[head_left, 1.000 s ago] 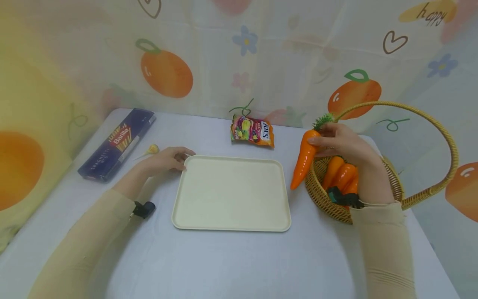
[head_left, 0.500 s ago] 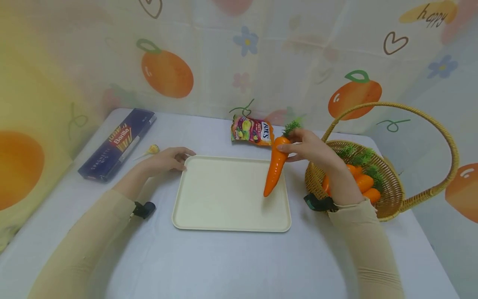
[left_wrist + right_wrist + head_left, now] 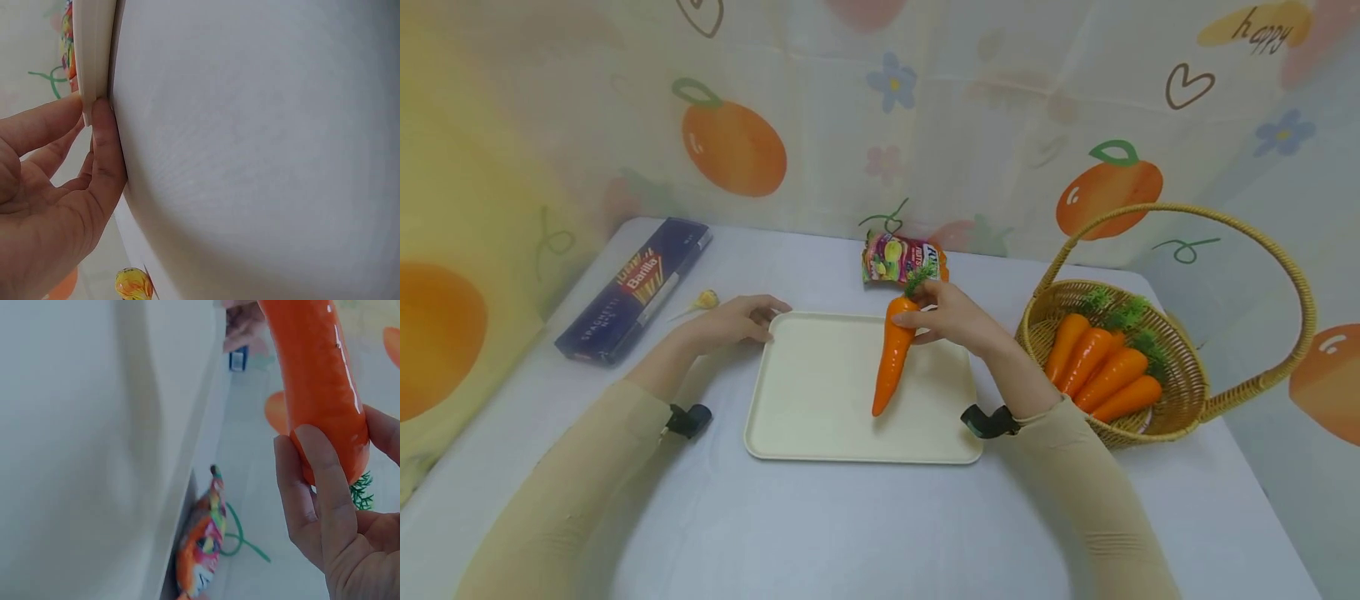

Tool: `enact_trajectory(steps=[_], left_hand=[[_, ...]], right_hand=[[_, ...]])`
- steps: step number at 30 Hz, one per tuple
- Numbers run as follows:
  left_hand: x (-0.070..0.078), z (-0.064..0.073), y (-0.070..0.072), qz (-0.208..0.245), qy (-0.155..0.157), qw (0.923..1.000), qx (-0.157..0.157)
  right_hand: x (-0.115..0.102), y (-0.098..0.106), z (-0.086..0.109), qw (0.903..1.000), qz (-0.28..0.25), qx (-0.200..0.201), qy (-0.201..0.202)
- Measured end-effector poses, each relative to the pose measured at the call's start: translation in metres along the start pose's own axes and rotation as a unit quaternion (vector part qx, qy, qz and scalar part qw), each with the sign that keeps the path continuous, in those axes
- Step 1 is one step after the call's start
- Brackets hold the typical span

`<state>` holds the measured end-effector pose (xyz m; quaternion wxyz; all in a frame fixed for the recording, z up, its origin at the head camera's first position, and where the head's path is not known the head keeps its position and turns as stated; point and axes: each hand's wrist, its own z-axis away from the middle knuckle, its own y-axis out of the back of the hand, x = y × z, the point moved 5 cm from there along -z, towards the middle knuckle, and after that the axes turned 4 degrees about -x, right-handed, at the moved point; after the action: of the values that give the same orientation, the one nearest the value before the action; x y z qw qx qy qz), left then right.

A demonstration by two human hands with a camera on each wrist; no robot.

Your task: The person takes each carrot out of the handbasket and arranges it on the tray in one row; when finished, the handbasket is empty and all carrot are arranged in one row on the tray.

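Right hand (image 3: 953,318) is pinching a carrot (image 3: 892,357), swung over from the basket (image 3: 1184,379) to above the tray (image 3: 816,392) now. Left hand (image 3: 732,322) is still gripping the tray's corner.

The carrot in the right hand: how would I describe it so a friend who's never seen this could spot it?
On the white table, find the cream tray. Over it, the person's right hand holds a glossy orange carrot near its green top, tip slanting down. The other carrots lie in the basket; this one alone is held outside it.
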<state>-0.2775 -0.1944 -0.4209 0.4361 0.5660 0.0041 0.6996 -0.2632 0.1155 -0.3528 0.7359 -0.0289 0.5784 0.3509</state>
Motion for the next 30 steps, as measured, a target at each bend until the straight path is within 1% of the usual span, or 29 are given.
enact_trajectory(steps=[3,7,12,15,20,26,30], left_hand=[[-0.001,-0.001,0.000,0.002,0.001,1.0000,-0.002],[-0.002,-0.002,-0.001,0.002,0.009,0.9999,-0.006],[-0.002,-0.001,-0.001,-0.002,0.021,0.9997,-0.008],[-0.002,-0.001,-0.001,-0.002,0.017,0.9998,-0.007],[-0.001,-0.001,-0.002,0.004,0.005,1.0000,-0.003],[-0.002,0.000,-0.001,-0.001,0.018,0.9998,-0.006],[-0.002,-0.001,0.000,-0.005,0.019,0.9998,-0.007]], right_hand=[[0.001,-0.012,-0.008,0.9999,-0.009,-0.003,0.004],[0.001,-0.030,-0.019,0.9999,-0.006,-0.010,0.009],[-0.003,-0.052,-0.034,0.9996,0.023,-0.016,0.007],[-0.008,-0.063,-0.043,0.9989,0.044,-0.017,0.009],[-0.014,-0.075,-0.053,0.9981,0.058,-0.016,0.012],[-0.016,-0.086,-0.065,0.9987,0.048,-0.017,-0.002],[-0.015,-0.092,-0.072,0.9994,0.026,-0.021,-0.005]])
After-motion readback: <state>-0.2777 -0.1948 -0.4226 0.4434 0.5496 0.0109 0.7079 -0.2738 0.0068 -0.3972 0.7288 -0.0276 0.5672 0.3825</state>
